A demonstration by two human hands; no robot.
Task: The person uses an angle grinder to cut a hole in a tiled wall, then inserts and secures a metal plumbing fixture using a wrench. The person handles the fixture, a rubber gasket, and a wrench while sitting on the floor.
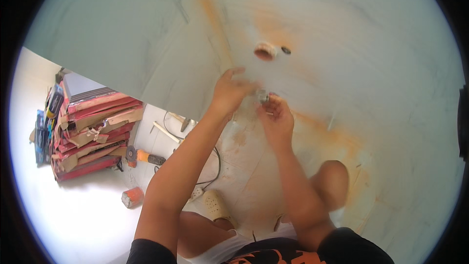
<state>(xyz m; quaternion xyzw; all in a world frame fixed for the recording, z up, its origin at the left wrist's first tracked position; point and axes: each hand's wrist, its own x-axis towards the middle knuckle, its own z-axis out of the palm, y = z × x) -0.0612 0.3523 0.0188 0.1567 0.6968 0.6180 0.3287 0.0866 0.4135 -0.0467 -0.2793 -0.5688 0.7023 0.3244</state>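
Fitting (264, 97), small and metal, sits pinched between my left hand (230, 93) and right hand (274, 115) fingertips against the wall (366, 44), below the pipe hole (265, 52). Loosen that pinch and it could drop.

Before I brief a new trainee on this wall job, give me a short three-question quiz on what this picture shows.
1. True or false: both hands meet at a small metal fitting on the wall.
2. What lies above the hands? A) a round pipe opening B) a light switch C) a window
3. Fill in: the stack of flat cartons stands to the person's ____.

Key:
1. True: the left hand and right hand close in on it.
2. A
3. left
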